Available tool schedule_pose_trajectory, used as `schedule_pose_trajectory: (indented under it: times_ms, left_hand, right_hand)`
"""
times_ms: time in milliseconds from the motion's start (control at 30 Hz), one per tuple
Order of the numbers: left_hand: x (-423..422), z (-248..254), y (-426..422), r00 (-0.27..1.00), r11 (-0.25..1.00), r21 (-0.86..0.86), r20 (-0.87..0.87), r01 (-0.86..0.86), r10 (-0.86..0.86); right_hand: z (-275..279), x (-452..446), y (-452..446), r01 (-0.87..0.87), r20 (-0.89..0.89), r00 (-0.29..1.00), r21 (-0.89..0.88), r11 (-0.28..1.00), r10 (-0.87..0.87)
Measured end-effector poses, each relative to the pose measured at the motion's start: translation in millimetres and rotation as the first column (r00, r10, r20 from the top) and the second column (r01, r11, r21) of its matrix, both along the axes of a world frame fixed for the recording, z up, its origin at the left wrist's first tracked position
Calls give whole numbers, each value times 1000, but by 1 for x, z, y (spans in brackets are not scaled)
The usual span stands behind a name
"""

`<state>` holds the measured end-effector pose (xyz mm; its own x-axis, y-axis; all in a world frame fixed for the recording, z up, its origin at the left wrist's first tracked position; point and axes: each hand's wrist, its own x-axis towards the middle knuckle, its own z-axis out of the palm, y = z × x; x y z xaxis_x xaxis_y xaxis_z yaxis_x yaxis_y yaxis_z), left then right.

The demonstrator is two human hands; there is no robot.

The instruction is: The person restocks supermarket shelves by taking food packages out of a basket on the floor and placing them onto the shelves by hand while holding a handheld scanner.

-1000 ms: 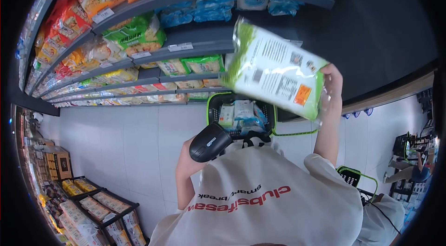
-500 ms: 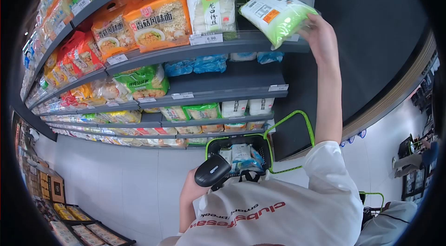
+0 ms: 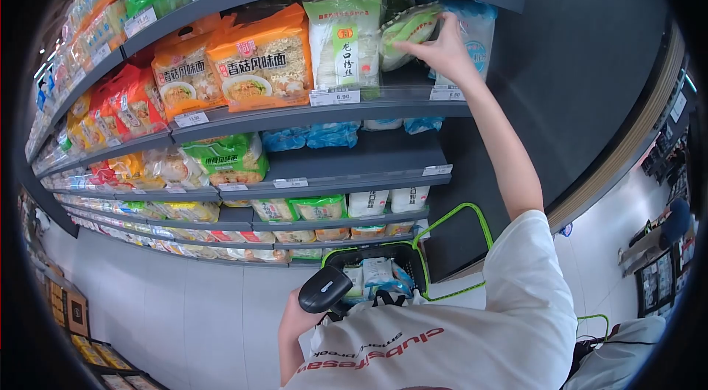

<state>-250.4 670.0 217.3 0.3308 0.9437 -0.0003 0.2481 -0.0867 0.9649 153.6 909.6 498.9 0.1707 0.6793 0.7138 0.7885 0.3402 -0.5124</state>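
Note:
My right hand [image 3: 447,51] reaches onto the upper shelf, thumb and fingers closed on the top of a green-and-white bag of vermicelli [image 3: 407,35]. The bag is tilted, beside an upright bag of vermicelli [image 3: 344,40] on its left. A blue clear packet [image 3: 479,36] stands just behind and right of my hand. Low down, my left hand [image 3: 295,320] is wrapped round a black barcode scanner [image 3: 325,289]; its grip is mostly hidden under the scanner head. Beside the scanner, a black basket with a green rim [image 3: 422,272] holds several white and blue packets [image 3: 378,272].
Orange noodle packs [image 3: 258,58] fill the same shelf further left. Price labels line the shelf edge [image 3: 273,115]. A dark panel [image 3: 575,80] bounds the shelves on the right. The basket's green handle [image 3: 483,224] sticks up. Another person [image 3: 649,242] is at far right.
My right hand has moved the bag up and left onto the shelf, turning it so its green front shows. The view has tilted up slightly. My left hand still holds the scanner.

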Motion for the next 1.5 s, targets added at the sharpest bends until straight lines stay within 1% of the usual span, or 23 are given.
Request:
schedule_pose_trajectory:
  times_ms: [33,67,167,267,367,467,567,667,767,867,967,1067,1100,1200,1300,1400,1500]
  left_hand:
    - [0,2,1,1000,1000,2,5,1,-1]
    - [0,5,2,1000,1000,0,7,-4,3]
    - [0,14,5,1000,1000,-5,5,-13,13]
    - [-1,14,7,1000,1000,-7,-2,-20,20]
    - [-1,9,9,1000,1000,2,6,-25,25]
    - [1,11,11,1000,1000,16,-4,-24,24]
    - [4,9,14,1000,1000,6,-7,-26,26]
    - [7,11,16,1000,1000,-11,-18,-18,18]
    - [10,8,19,1000,1000,-6,-6,0,0]
    - [12,6,20,1000,1000,-11,-28,11,-11]
    - [15,6,22,998,1000,-22,-54,22,-23]
    - [18,8,23,999,1000,-6,-41,13,-13]
    - [19,8,23,999,1000,-12,-39,11,-11]
    - [17,10,22,999,1000,-22,-34,1,-2]
    - [17,8,19,999,1000,-8,-19,-30,29]
    - [18,7,19,998,998,12,-17,-54,54]
    - [18,10,19,998,999,-6,-37,-51,51]
  right_hand:
    - [-1,-1,2,71,125,989,76,995,-80]
    - [-2,-3,2,105,209,969,140,985,-133]
    - [-5,-4,5,172,410,858,338,925,-309]
    - [0,-5,0,210,420,865,190,959,-273]
    - [2,-1,2,198,347,915,57,978,-206]
    - [-3,1,11,240,313,918,53,969,-244]
    - [-12,3,20,224,274,925,164,961,-263]
    - [-11,-1,17,268,88,957,97,959,-276]
    - [-6,8,19,179,-111,981,195,964,-160]
    - [-7,10,28,345,15,932,256,903,-361]
    - [-2,-4,18,417,80,888,277,866,-453]
    - [-14,8,37,227,343,799,588,777,-493]
    - [-17,5,39,268,403,703,613,743,-586]
    - [-13,1,28,326,377,693,597,734,-614]
    - [-20,10,26,442,230,768,483,756,-597]
    - [-25,22,35,408,229,820,407,817,-524]
    - [-21,23,50,405,264,812,387,828,-520]
